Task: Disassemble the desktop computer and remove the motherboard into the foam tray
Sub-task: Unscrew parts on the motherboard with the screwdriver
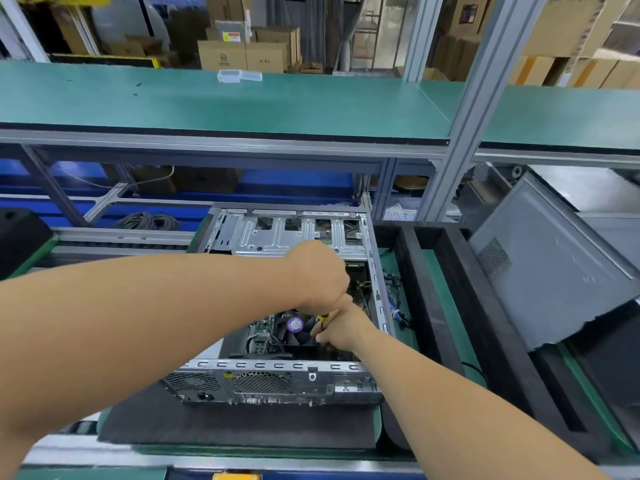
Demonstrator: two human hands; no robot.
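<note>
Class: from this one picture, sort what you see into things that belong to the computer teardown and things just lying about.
In the job:
open computer case
cooler fan
yellow-handled screwdriver, held by the right hand
left hand, inside the case
black foam tray

Lying about:
clear plastic boxes
cardboard cartons
coiled cable

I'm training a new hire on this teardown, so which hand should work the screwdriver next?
Right hand: its fingers already pinch the yellow-handled screwdriver beside the cooler fan. The left hand reaches deeper into the case.

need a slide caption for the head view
Both hands work a yellow-handled screwdriver beside the CPU fan inside the open case.
</note>
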